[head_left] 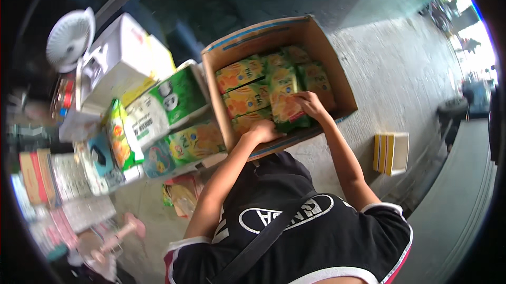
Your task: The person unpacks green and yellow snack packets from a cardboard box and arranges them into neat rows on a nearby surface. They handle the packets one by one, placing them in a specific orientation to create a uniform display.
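Note:
A cardboard box (345, 91) with its top open holds several green and orange packets (245, 99), laid in rows. One packet (284, 91) rests higher than those around it, lengthwise down the middle. My right hand (312, 106) grips this packet by its right edge, with fingers bent over its upper face. Inside the near wall of the box is my left hand (264, 131), over a lower packet at the near left. Its fingers reach toward the near end of the raised packet, and their tips are mostly hidden.
Left of the box, a crowded surface bears a similar packet (197, 141), a green and white pack (171, 99), an upright snack bag (122, 136), a white carton (121, 52) and a white fan (70, 40). A small yellow-sided box (391, 153) lies on the floor at right.

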Demonstrator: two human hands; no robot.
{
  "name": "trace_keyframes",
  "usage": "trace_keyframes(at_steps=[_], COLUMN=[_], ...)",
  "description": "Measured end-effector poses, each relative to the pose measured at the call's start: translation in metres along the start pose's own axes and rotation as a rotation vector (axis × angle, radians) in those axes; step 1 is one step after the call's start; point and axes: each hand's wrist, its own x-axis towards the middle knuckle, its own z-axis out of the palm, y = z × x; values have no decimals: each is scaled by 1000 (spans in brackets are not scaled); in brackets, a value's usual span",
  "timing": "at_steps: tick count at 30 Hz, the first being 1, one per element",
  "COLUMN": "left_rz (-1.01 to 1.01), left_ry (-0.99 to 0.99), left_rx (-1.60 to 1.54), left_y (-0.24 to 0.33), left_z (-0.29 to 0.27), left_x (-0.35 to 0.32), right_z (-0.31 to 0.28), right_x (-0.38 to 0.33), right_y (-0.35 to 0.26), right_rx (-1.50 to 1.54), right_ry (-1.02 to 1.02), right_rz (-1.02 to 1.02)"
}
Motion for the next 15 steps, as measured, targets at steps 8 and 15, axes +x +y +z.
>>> trace_keyframes(at_steps=[8,15], left_rz=[504,268], left_ry=[18,914], left_rx=[-1848,-2145], left_y=[-39,-49], left_z=[40,49], left_x=[-150,-251], right_z=[7,126], right_x=[-16,-10], right_y=[-137,-252], right_rx=[577,467], right_ry=[-262,-976], right_rz=[24,-274])
